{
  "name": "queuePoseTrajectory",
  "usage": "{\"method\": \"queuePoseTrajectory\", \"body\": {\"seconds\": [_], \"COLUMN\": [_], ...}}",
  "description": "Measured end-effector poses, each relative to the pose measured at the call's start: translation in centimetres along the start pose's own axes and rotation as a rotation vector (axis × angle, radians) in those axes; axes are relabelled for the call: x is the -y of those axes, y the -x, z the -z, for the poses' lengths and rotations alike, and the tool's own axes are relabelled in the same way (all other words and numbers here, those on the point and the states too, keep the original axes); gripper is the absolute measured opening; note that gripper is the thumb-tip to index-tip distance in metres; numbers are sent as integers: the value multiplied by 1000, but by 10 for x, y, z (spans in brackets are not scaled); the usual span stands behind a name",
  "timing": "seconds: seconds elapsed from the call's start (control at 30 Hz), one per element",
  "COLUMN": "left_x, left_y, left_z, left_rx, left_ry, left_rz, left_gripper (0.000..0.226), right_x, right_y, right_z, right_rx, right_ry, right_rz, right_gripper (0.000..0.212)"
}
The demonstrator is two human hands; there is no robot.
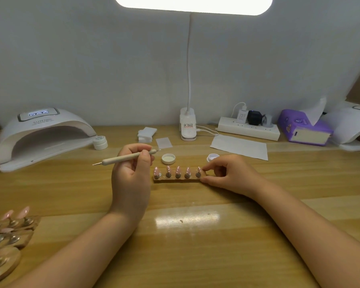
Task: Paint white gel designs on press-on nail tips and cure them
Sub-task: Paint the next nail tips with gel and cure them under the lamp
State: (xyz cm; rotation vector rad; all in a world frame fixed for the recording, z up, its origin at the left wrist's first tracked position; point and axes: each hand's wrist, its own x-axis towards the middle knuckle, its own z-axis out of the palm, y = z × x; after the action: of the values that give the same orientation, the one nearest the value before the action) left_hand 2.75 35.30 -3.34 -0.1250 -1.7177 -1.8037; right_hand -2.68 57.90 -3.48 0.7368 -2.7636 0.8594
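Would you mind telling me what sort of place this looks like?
Probably a nail-art workstation: a curing lamp on the wooden desk, a strip of pink nail tips, and a dotting tool.

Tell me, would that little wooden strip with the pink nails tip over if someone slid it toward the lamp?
Probably not: the wooden strip lies flat and low on the table. It looks light, so the right hand pinching its end should move it easily. The nail tips stand upright on small stands and may wobble.

Five nail tips on one holder; two curing lamps; two jars
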Motion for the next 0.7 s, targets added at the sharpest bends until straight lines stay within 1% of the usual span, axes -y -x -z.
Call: {"method": "queuePoseTrajectory", "body": {"seconds": [0.2,0.4,0.57,0.7], "left_x": [-1,-3,-2,-2], "left_y": [1,2,2,3], "left_z": [-1,-1,-1,-1], "left_rx": [-1,6,1,14], "left_ry": [-2,4,2,-8], "left_rz": [-3,1,2,-9], "left_gripper": [21,21,22,22], "right_x": [-1,3,4,12], "right_y": [0,1,2,0], "right_z": [-2,-4,-8,-12], "right_rx": [6,20,-38,-69], "right_ry": [22,80,31,54], "right_rz": [-13,-10,-40,-48], "right_gripper": [32,31,24,20]}}
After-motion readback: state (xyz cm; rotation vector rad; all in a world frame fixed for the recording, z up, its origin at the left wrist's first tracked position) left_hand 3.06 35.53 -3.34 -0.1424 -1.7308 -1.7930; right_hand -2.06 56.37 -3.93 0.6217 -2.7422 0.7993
